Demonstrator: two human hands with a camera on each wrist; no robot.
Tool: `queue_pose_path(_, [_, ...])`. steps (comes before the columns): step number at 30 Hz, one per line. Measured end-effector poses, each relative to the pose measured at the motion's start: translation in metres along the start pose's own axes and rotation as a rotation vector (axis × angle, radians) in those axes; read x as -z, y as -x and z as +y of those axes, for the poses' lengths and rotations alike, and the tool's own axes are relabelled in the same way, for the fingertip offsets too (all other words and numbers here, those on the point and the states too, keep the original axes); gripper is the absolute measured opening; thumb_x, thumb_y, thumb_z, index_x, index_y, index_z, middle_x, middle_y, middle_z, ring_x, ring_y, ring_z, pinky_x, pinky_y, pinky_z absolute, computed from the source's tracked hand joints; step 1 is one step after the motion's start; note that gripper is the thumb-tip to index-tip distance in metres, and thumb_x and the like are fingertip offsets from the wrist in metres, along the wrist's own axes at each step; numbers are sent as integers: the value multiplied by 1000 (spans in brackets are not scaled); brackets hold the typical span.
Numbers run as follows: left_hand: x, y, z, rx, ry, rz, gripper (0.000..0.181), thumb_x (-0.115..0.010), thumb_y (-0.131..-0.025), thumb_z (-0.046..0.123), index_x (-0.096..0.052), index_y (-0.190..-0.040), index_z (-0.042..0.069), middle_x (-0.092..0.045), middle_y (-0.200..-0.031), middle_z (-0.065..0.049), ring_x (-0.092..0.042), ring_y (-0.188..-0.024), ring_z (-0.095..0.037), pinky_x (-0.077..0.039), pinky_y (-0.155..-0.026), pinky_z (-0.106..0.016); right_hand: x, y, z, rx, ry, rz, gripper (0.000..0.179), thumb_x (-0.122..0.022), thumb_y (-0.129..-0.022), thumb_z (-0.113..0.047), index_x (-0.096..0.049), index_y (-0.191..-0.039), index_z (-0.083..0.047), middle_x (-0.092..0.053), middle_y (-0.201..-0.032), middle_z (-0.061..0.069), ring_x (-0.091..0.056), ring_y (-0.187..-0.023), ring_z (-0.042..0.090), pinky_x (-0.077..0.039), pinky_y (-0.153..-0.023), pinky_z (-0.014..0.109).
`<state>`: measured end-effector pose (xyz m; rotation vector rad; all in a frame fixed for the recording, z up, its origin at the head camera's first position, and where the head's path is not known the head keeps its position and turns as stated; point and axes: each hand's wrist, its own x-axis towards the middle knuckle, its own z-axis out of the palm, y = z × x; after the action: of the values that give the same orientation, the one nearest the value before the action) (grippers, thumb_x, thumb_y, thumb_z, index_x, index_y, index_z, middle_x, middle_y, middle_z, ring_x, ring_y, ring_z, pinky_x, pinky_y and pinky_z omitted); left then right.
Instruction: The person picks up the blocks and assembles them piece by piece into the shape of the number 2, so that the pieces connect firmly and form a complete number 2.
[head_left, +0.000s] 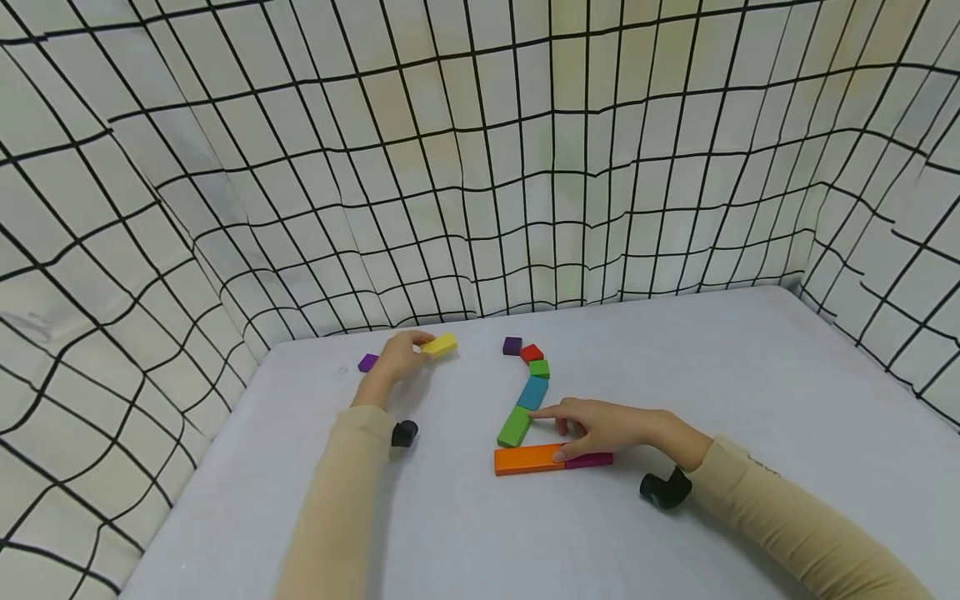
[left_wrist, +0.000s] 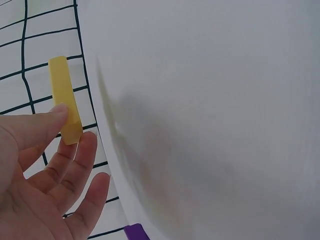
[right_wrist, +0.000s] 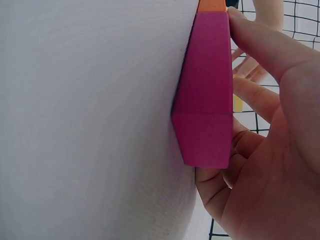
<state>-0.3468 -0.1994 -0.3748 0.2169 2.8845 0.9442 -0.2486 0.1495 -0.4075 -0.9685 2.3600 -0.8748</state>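
Observation:
Between thumb and fingers my left hand (head_left: 399, 358) pinches a yellow block (head_left: 442, 345), held up off the table in the left wrist view. A purple block (head_left: 367, 362) lies just left of that hand. My right hand (head_left: 609, 425) reaches over the near end of a block row. Its index fingertip touches a long green block (head_left: 514, 427), and its thumb rests at the joint between an orange block (head_left: 528, 460) and a magenta block (right_wrist: 207, 80). Beyond the green block run a blue block (head_left: 533, 392), a small green block (head_left: 539, 368), a red block (head_left: 532, 354) and a dark purple block (head_left: 512, 346).
The blocks lie on a white-covered table (head_left: 720, 358). Black grid netting (head_left: 551, 175) over white cloth rises behind it and along both sides. A black wrist device (head_left: 404, 433) sits by the left wrist, another black device (head_left: 666, 488) by the right.

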Motion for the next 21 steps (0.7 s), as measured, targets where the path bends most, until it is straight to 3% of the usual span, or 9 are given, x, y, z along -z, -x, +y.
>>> queue_pose_path(21, [-18, -12, 16, -41, -9, -34, 41, -60, -100, 3, -58, -141, -2, -55, -143, -23, -47, -136, -39, -35, -114, -52, 0, -1, 0, -18, -4, -5, 66, -75, -95, -27, -49, -154, -16, -54, -104, -2, -49, -89, 17, -42, -72, 27])
